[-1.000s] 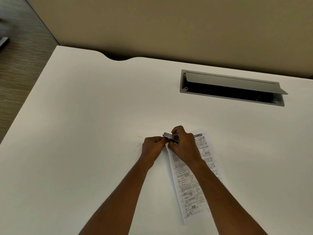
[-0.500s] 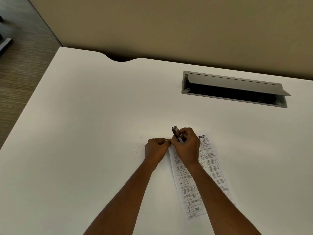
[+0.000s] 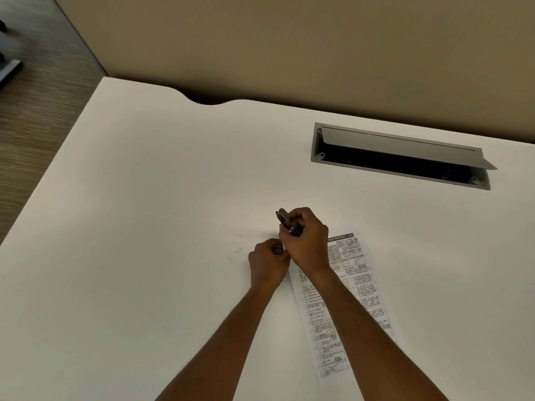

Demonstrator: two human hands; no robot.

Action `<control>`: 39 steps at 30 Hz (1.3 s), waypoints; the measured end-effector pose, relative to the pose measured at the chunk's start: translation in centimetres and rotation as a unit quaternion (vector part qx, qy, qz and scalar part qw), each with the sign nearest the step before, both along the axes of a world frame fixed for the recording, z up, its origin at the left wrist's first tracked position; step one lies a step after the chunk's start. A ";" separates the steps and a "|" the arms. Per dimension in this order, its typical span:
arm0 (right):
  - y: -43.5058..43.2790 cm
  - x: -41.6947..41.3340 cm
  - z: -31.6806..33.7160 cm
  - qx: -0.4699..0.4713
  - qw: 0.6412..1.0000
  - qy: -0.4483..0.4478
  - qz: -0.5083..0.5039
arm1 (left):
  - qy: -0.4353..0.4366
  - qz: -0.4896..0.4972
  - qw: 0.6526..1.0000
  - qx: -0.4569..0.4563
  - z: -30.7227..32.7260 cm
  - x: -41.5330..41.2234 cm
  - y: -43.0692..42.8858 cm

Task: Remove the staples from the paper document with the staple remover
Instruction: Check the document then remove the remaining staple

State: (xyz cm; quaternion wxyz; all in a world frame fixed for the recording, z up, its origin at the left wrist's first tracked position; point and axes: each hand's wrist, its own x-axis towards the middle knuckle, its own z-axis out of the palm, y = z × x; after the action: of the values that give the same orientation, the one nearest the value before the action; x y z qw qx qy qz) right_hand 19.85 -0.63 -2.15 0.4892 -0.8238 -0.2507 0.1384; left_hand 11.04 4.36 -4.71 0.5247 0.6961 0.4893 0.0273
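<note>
- White desk top (image 3: 144, 198) is seen beneath everything. The paper document (image 3: 356, 285) lies flat on it, running from under the right hand (image 3: 307, 241) back towards the person.
- The staple remover (image 3: 285, 219) is gripped in the right hand, with the fingers curled round its body. Its metal head sticks out past the fingers on the side away from the person.
- The left hand (image 3: 267, 263) is set against the right hand on its near-left side, fingers curled inward at the document's top corner. Whether the sheet is pinched there cannot be told.
- A few bent loose staples (image 3: 238, 250) are scattered on the desk just left of the left hand, apart from it.
- A grey cable hatch (image 3: 405, 157) is sunk into the desk well beyond the right hand and to its right. Its lid is tilted open over a dark interior.
- A beige partition (image 3: 289, 53) is seen behind the desk's far edge.
- Wood-look flooring (image 3: 29, 125) is seen far to the left of the left hand. A dark object (image 3: 8, 70) there is cut by the frame edge and cannot be identified.
- The document's top-left corner is covered by both hands, and a long strip of the sheet by the right forearm.
- Of the print, only the heading words "POVERTY LINE" can be read; the rest is too small.
- Both forearms are cut off at the bottom edge.
</note>
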 end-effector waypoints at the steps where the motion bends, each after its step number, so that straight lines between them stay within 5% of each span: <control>1: 0.2 0.0 0.0 -0.007 1.000 0.000 0.010 | 0.006 0.005 1.000 -0.002 -0.1 -0.1 0.0; 19: -0.5 1.3 0.3 -0.031 0.999 0.014 -0.027 | 0.013 0.024 0.999 0.020 0.3 -0.1 -0.8; 33: -14.7 5.5 0.0 -0.184 0.966 -0.097 -0.157 | 0.006 -0.021 0.999 0.029 0.0 0.2 -0.5; 39: -19.8 7.6 -0.8 -0.225 0.949 -0.018 -0.218 | 0.026 -0.071 0.996 0.053 -0.1 1.0 0.9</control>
State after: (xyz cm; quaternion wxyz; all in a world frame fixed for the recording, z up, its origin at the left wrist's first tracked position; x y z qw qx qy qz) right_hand 27.44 -20.44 -2.93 0.3043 -0.9495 -0.0364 0.0667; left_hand 12.05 5.25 -4.84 0.4750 0.7563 0.4498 -0.0023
